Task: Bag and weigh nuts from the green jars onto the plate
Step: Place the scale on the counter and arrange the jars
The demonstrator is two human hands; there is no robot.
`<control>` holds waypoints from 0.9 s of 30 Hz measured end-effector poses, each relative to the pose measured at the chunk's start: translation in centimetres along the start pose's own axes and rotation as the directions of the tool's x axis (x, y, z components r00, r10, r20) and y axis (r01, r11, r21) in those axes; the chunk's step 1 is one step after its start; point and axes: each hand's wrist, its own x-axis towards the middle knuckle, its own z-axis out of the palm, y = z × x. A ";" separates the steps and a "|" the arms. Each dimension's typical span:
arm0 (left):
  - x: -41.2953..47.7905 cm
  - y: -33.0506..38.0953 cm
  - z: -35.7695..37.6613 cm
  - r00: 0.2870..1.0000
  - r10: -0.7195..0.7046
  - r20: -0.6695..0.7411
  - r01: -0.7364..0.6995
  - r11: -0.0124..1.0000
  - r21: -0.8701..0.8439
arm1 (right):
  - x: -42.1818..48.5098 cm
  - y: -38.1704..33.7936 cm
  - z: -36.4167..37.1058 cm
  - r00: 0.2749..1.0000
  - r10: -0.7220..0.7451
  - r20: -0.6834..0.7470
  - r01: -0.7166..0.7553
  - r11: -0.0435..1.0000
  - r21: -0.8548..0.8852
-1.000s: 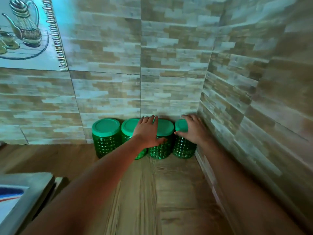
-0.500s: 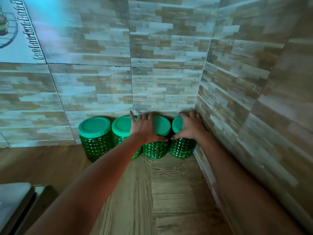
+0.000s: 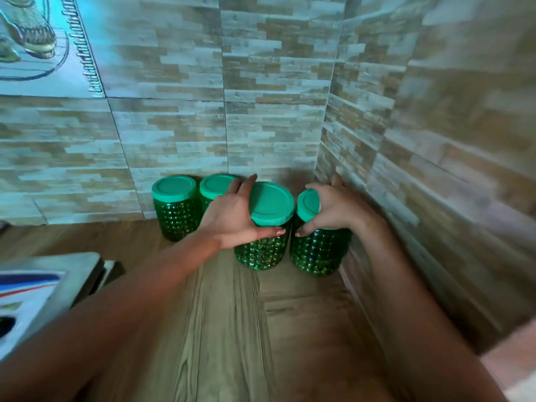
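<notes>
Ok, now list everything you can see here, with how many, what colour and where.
Green jars: four, studded green bodies with green lids, in a row by the wall corner: first jar, second jar, third jar, fourth jar, counted from the left.
Counter: one, brown wood grain, under the jars.
Wall tiles: beige and grey stone pattern, behind and to the right.
Picture tile: one, teapot drawing, upper left.
Grey object: one, lower left edge, something white, blue and red on it; cannot tell what.
Left hand: grips the third jar under its lid.
Right hand: grips the fourth jar at its lid.
</notes>
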 end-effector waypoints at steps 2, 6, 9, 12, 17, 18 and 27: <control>-3.2 1.0 -0.8 1.000 0.003 0.023 -0.003 1.000 -0.027 | -3.2 -0.3 0.2 0.999 -0.021 0.034 0.021 1.000 0.005; -9.7 2.6 -1.4 0.997 0.010 0.077 -0.006 0.999 -0.054 | -9.6 -0.5 1.2 0.994 -0.076 0.085 0.079 0.996 -0.039; -13.8 3.6 -1.3 0.996 -0.017 0.088 0.028 0.992 -0.123 | -13.5 -0.4 2.0 0.986 -0.100 0.131 0.106 0.994 -0.040; -16.8 4.5 -1.1 0.995 -0.017 0.100 0.031 0.989 -0.142 | -16.3 -0.3 2.7 0.978 -0.120 0.168 0.122 0.992 -0.006; -19.7 5.2 -0.6 0.994 -0.017 0.105 0.037 0.982 -0.184 | -19.1 -0.1 3.8 0.977 -0.112 0.184 0.124 0.991 -0.055; -20.0 5.3 -0.6 0.994 -0.020 0.105 0.040 0.982 -0.185 | -19.5 0.0 4.0 0.977 -0.116 0.177 0.129 0.989 -0.067; -22.1 5.8 -0.2 0.990 -0.026 0.137 0.054 0.977 -0.205 | -22.1 0.8 5.5 0.981 -0.133 0.142 0.149 0.982 -0.114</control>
